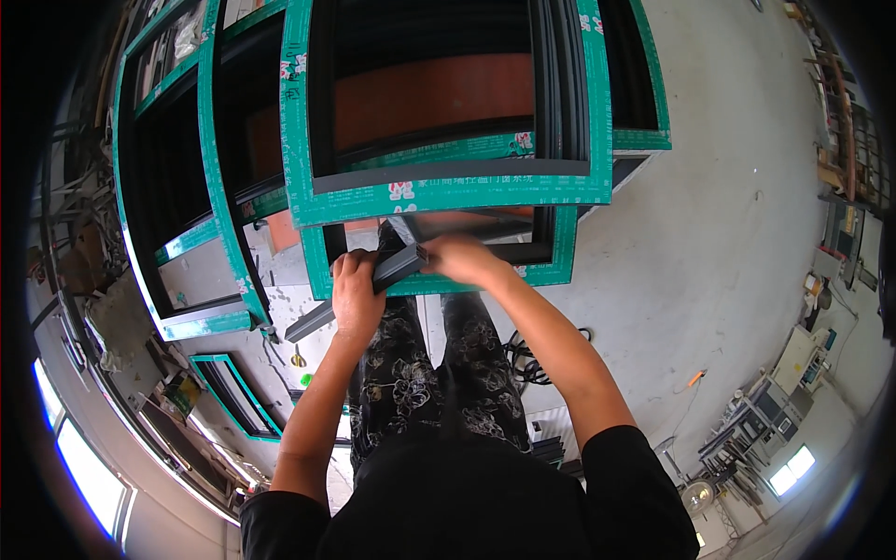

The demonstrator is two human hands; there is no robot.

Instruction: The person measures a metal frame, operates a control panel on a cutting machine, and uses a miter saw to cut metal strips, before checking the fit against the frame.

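Note:
A short dark grey profile bar (399,268) slants across in front of me, its lower end sticking out to the left. My left hand (357,291) is closed around its middle. At the bar's upper right end is my right hand (459,259), fingers curled in against that end; whether they pinch the bar or something small is hidden. Just beyond both hands lies a stack of dark window frames faced with green protective film, the top frame (448,192) nearest to me. A lower green-edged frame (563,245) juts out beneath it, close to my right hand.
Another tall green-edged frame (207,140) stands at the left of the stack. A small green-edged frame (238,397) lies on the floor at lower left, near scissors (298,357). Black cable (527,359) coils by my right leg. An orange-handled tool (696,378) lies farther right.

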